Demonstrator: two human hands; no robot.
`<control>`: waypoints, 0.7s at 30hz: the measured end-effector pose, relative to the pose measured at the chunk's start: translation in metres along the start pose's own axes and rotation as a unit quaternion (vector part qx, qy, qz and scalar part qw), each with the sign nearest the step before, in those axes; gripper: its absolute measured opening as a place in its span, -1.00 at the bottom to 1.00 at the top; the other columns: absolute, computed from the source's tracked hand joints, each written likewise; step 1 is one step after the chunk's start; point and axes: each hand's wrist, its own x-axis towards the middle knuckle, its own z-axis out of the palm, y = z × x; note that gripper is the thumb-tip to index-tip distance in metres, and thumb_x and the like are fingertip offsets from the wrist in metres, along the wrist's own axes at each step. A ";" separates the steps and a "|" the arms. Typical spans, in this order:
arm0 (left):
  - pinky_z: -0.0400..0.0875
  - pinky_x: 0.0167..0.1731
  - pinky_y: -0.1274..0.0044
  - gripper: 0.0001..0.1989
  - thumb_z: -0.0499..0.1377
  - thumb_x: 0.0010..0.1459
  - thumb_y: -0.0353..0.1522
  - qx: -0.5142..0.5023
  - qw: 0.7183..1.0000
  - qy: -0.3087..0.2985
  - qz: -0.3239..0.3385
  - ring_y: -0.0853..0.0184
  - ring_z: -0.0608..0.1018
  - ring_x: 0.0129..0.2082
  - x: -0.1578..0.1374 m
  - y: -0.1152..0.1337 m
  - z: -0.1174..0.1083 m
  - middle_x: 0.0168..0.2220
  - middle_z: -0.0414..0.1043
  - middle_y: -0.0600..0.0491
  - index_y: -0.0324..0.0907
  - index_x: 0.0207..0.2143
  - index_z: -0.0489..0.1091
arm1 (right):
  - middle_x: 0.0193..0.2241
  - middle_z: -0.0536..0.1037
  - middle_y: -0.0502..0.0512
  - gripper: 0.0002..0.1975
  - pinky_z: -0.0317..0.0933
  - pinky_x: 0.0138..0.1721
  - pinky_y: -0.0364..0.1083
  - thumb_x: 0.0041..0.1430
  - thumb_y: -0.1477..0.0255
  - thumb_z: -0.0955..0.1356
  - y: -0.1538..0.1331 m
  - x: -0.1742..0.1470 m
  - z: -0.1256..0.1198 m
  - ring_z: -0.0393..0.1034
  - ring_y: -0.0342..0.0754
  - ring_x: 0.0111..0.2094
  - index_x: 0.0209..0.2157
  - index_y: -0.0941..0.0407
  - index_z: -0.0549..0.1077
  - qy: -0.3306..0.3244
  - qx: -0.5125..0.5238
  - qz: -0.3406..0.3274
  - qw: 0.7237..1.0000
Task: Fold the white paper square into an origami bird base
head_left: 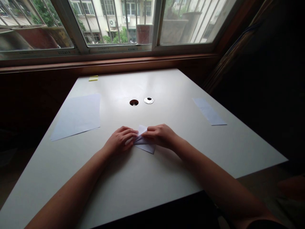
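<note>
A small folded sheet of white paper [147, 147] lies between my hands near the middle of the white table [143, 181]. My left hand [122, 139] rests at the paper's left side, its fingers bent and touching the edge. From the right, my right hand [160, 135] pinches a raised flap of the paper between thumb and fingers. One corner of the paper sticks out above the hands and another below them. Parts of its folds are covered by my fingers.
Larger white sheets [77, 116] lie on the left of the table. On the right is a narrow paper strip [209, 111]. A round cable hole [134, 102] and its cap [149, 100] are beyond my hands. A yellow-edged item [93, 78] sits at the far left edge, below the window.
</note>
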 end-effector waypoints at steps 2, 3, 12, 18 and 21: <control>0.43 0.03 0.32 -0.72 0.14 0.25 -0.39 -0.001 1.000 -0.001 0.005 0.22 0.47 0.02 0.000 0.001 -0.001 0.05 0.50 0.06 -0.05 0.01 0.42 | -0.47 0.51 -0.02 -0.81 -0.18 -0.53 -0.13 0.26 0.47 0.32 -0.003 0.001 0.001 0.23 -0.20 -0.55 -0.20 -0.03 0.57 -0.013 -0.045 -0.009 0.999; 0.42 0.04 0.32 -0.72 0.15 0.25 -0.37 -0.001 1.000 -0.002 0.008 0.22 0.47 0.02 0.000 0.001 -0.001 0.05 0.50 0.06 -0.04 0.02 0.42 | -0.49 0.50 -0.02 -0.81 -0.21 -0.53 -0.12 0.26 0.48 0.31 -0.003 0.001 0.001 0.21 -0.20 -0.55 -0.22 -0.02 0.56 -0.016 -0.059 -0.013 0.998; 0.40 0.06 0.28 -0.59 0.24 0.21 -0.13 0.004 1.000 -0.017 0.010 0.17 0.46 0.05 0.000 -0.001 -0.001 0.08 0.47 0.02 -0.06 0.06 0.39 | -0.50 0.48 -0.01 -0.83 -0.15 -0.50 -0.11 0.29 0.46 0.30 0.001 0.000 0.002 0.22 -0.17 -0.50 -0.26 0.01 0.54 0.026 -0.040 -0.020 0.999; 0.37 0.08 0.31 -0.62 0.21 0.24 -0.15 -0.010 1.000 -0.026 0.008 0.19 0.46 0.05 0.001 0.000 -0.003 0.08 0.48 0.03 -0.05 0.06 0.40 | -0.49 0.52 -0.03 -0.82 -0.02 -0.47 -0.16 0.31 0.43 0.30 0.005 -0.003 -0.002 0.30 -0.20 -0.49 -0.25 0.02 0.57 0.067 0.026 0.013 0.997; 0.34 0.11 0.32 -0.66 0.16 0.27 -0.21 -0.018 0.999 -0.038 0.006 0.20 0.45 0.07 0.003 0.002 -0.007 0.09 0.47 0.04 -0.04 0.08 0.39 | -0.49 0.55 -0.05 -0.83 0.03 -0.48 -0.19 0.28 0.46 0.32 0.003 -0.003 -0.004 0.32 -0.23 -0.51 -0.27 0.02 0.58 0.086 0.053 0.031 0.994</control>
